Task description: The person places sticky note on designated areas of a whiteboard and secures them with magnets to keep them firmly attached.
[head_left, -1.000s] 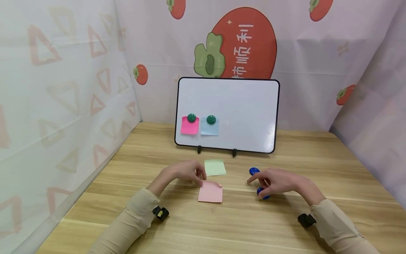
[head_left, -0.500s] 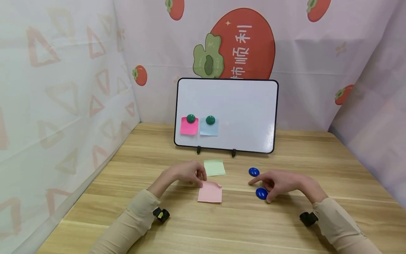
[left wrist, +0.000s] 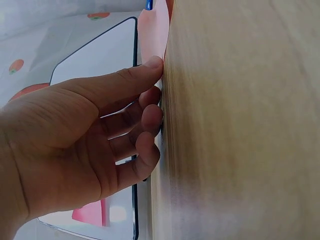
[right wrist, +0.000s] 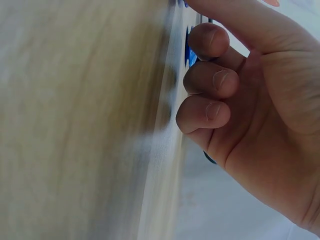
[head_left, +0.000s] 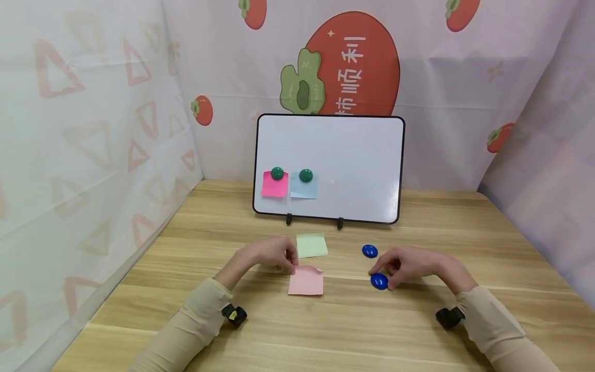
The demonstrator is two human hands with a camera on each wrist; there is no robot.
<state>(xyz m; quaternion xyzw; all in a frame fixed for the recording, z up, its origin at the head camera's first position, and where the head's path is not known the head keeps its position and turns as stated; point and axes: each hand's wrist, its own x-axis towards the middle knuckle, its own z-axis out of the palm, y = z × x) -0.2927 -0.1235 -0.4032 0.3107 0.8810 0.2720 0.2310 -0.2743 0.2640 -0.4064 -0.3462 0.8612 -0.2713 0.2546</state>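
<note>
While the left hand (head_left: 275, 253) pinches the pink note's (head_left: 306, 282) far left corner, the right hand (head_left: 411, 262) grips the near magnet (head_left: 379, 281), both things on the table (head_left: 307, 330). Beyond, the green note (head_left: 312, 246) and far magnet (head_left: 370, 251) seem left to do; on the board (head_left: 358, 160), a magenta note (head_left: 274, 187) and blue note (head_left: 304, 189) already hang under green magnets (head_left: 306, 175).

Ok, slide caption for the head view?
Left hand touching pale pink note, right hand curled round nearer blue disc, whiteboard behind.
</note>
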